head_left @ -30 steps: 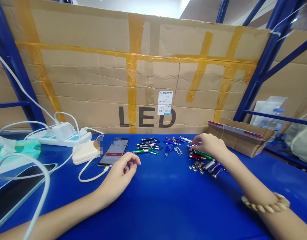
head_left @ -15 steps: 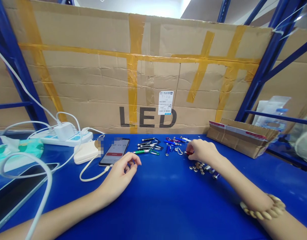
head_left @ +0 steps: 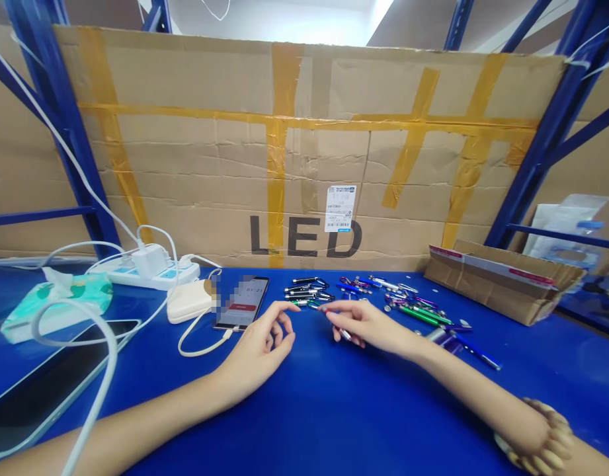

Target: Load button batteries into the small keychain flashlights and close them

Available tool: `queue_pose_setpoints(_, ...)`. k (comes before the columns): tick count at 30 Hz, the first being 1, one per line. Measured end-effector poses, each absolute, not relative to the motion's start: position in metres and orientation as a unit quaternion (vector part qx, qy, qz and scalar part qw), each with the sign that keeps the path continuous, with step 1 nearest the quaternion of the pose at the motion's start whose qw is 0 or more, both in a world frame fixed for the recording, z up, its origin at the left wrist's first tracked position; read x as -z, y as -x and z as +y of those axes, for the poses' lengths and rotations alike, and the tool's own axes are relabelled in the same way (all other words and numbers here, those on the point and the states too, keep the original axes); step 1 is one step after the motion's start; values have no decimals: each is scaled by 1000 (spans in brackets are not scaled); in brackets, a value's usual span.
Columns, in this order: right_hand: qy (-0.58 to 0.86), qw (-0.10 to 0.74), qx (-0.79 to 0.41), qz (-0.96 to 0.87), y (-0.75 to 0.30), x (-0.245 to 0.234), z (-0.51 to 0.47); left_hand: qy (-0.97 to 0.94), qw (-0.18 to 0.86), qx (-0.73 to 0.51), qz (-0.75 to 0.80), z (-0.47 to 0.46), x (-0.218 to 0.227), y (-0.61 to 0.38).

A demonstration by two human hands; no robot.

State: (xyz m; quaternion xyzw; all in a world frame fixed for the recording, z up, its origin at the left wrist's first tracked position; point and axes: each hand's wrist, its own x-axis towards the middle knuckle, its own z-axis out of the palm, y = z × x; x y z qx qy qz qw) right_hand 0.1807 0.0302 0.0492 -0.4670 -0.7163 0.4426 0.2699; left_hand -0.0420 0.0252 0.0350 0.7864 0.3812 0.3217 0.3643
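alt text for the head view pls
Over a blue tabletop, the right hand pinches a small red-tipped metal piece while the left hand curls empty beside it. Small coloured metal keychain torches and a black smartphone lie behind them.

The glossy surface (head_left: 334, 423) is deep blue, as are the steel rack posts (head_left: 525, 173). At twelve o'clock, the brown cardboard sheet (head_left: 209, 165) carries mustard-yellow tape strips (head_left: 277, 132), black letters and a white printed label (head_left: 340, 208). The small metal keychain torches (head_left: 418, 314) at one o'clock are green, blue, purple, black and silver. The small keychain torch (head_left: 326, 309) in the right hand (head_left: 366, 327) shows red. At ten o'clock, the soft tissue pack (head_left: 56, 301) is patterned teal and white.
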Motion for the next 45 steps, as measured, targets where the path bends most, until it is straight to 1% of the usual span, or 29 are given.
queue_pose_setpoints(4, 420, 260, -422, -760, -171, -46, 25, -839, 321, -270, 348, 25, -32, 43)
queue_pose_setpoints(7, 415, 256, -440, -755, -165, -49, 19, -855, 298, -241, 350, 24, -30, 44)
queue_pose_setpoints(10, 398, 253, -462, -751, -159, -49, 14, -845, 304, -237, 371, 23, -31, 45)
queue_pose_setpoints(13, 385, 263, -480, -743, -156, -48, 11, -855, 309, -231, 347, 21, -33, 44)
queue_pose_setpoints(15, 386, 271, -478, -741, -155, -48, 11, -861, 313, -229, 329, 22, -35, 43)
queue_pose_setpoints(17, 400, 273, -455, -747, -157, -51, 12, -841, 339, -247, 342, 25, -35, 41)
queue_pose_setpoints(19, 439, 270, -377, -770, -164, -55, 15, -786, 401, -289, 372, 30, -35, 41)
queue_pose_setpoints(21, 500, 246, -233, -797, -175, -60, 20, -705, 481, -340, 394, 36, -33, 41)
queue_pose_setpoints(23, 555, 194, -80, -805, -190, -64, 25, -641, 535, -373, 404, 41, -30, 42)
queue_pose_setpoints(25, 588, 147, -2, -796, -205, -68, 30, -611, 558, -384, 410, 44, -30, 42)
queue_pose_setpoints(27, 627, 102, 31, -772, -216, -73, 31, -597, 569, -386, 414, 44, -32, 42)
queue_pose_setpoints(29, 667, 46, 31, -743, -223, -79, 29, -585, 579, -388, 415, 41, -35, 42)
queue_pose_setpoints(31, 688, -4, 2, -726, -225, -85, 25, -569, 590, -393, 416, 38, -39, 42)
queue_pose_setpoints(34, 684, -28, -66, -726, -228, -88, 21, -533, 608, -412, 419, 36, -42, 42)
queue_pose_setpoints(36, 675, -18, -116, -729, -231, -86, 21, -522, 611, -427, 415, 36, -41, 42)
queue_pose_setpoints(40, 640, 39, -194, -743, -237, -74, 26, -555, 588, -416, 417, 38, -39, 42)
queue_pose_setpoints(42, 620, 65, -214, -753, -238, -68, 29, -581, 568, -394, 429, 37, -39, 43)
queue_pose_setpoints(45, 599, 91, -206, -768, -236, -61, 32, -595, 559, -374, 441, 36, -40, 43)
